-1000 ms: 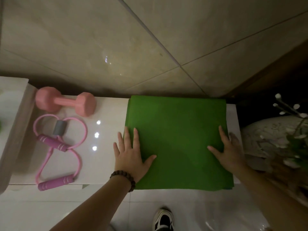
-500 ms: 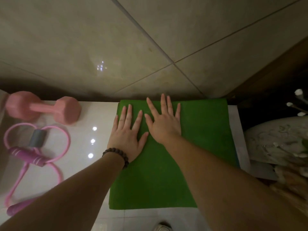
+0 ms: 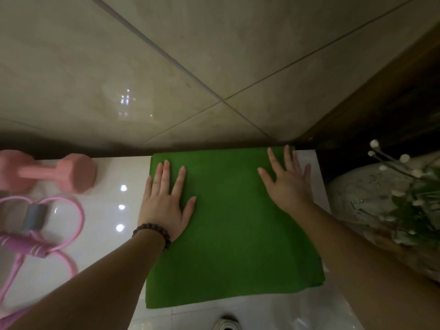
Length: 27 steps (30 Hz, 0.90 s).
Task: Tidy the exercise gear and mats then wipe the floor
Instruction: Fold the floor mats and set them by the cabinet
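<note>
A folded green mat [image 3: 233, 229] lies flat on a glossy white cabinet top [image 3: 107, 210], its back edge against the tiled wall. My left hand [image 3: 166, 198] presses flat on the mat's left side, fingers straight and spread; a dark bead bracelet circles that wrist. My right hand [image 3: 288, 182] lies flat on the mat's back right corner, fingers straight. To the left, a pink dumbbell [image 3: 52, 172] rests near the wall. A pink figure-eight resistance band [image 3: 40, 234] with purple grips lies in front of it.
A beige tiled wall [image 3: 190, 67] rises behind the cabinet. At the right stand a dark wooden frame [image 3: 381, 103] and a pale vase with white-tipped stems and green leaves [image 3: 390, 194]. A shoe [image 3: 226, 323] shows on the white floor below.
My right hand slid from the mat's middle, beside the left hand, out to its back right corner. The left hand stayed on the left side. The view shifted slightly.
</note>
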Each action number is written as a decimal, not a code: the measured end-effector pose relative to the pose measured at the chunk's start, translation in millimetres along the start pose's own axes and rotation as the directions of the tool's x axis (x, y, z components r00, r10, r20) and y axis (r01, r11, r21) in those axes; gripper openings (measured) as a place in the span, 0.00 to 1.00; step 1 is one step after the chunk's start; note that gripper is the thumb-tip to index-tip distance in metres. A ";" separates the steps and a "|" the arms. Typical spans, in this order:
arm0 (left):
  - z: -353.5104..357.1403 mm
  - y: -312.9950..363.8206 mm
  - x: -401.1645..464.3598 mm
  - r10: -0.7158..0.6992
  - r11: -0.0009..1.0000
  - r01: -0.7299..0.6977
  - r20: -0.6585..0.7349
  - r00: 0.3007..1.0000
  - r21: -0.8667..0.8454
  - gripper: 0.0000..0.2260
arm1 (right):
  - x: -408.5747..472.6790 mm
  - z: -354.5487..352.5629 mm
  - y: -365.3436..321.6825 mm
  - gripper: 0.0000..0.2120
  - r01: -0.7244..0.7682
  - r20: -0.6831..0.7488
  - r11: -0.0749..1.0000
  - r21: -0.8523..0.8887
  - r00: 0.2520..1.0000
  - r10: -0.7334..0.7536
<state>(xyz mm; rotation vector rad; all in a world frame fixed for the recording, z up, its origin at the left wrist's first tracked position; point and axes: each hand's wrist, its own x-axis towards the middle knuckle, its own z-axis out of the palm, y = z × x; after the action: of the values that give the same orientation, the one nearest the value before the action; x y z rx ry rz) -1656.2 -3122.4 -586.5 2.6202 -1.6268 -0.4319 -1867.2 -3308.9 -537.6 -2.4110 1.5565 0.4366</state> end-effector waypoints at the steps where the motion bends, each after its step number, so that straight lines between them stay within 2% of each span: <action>1: 0.4 -0.7 0.5 -0.003 1.000 0.002 0.004 1.000 0.010 0.34 | -11.4 -0.9 4.1 0.31 -0.015 -0.104 1.000 -0.001 0.994 0.014; 3: 0.6 -2.1 1.1 0.002 1.000 -0.002 -0.001 1.000 0.023 0.34 | -40.4 9.5 9.4 0.31 -0.042 -0.242 0.999 -0.010 0.970 0.038; 7: 2.5 -3.2 -1.6 0.010 1.000 -0.010 -0.022 1.000 0.018 0.34 | -57.7 53.5 14.7 0.33 -0.085 -0.098 0.995 -0.047 0.992 0.081; 13: -7.3 1.2 -15.3 -0.028 0.999 0.028 -0.007 1.000 0.032 0.33 | -52.2 66.7 19.9 0.33 -0.069 -0.152 0.996 -0.047 0.987 0.062; 16: -3.2 7.2 -67.3 -0.047 0.999 0.047 -0.007 0.999 0.003 0.33 | -50.9 66.5 18.4 0.34 -0.075 -0.132 0.997 -0.034 0.989 0.070; 19: 15.6 9.8 -106.1 -0.045 0.998 0.046 0.054 0.998 -0.033 0.33 | -54.1 54.7 20.0 0.36 -0.059 -0.077 0.998 -0.022 0.995 0.057; 24: 27.7 8.1 -103.7 -0.050 0.992 0.052 0.016 0.999 -0.115 0.33 | -121.9 54.9 28.2 0.37 -0.004 -0.228 0.998 -0.063 0.974 -0.011; 27: 30.4 7.1 -105.7 -0.047 0.994 0.046 -0.004 0.999 -0.102 0.33 | -136.3 83.8 34.5 0.38 -0.024 -0.178 0.997 -0.079 0.984 0.010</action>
<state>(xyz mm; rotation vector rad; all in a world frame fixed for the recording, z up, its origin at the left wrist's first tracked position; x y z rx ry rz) -1714.0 -3028.7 -591.3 2.5860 -1.5025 -0.4950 -1961.7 -3178.3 -565.7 -2.5618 1.6624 0.3005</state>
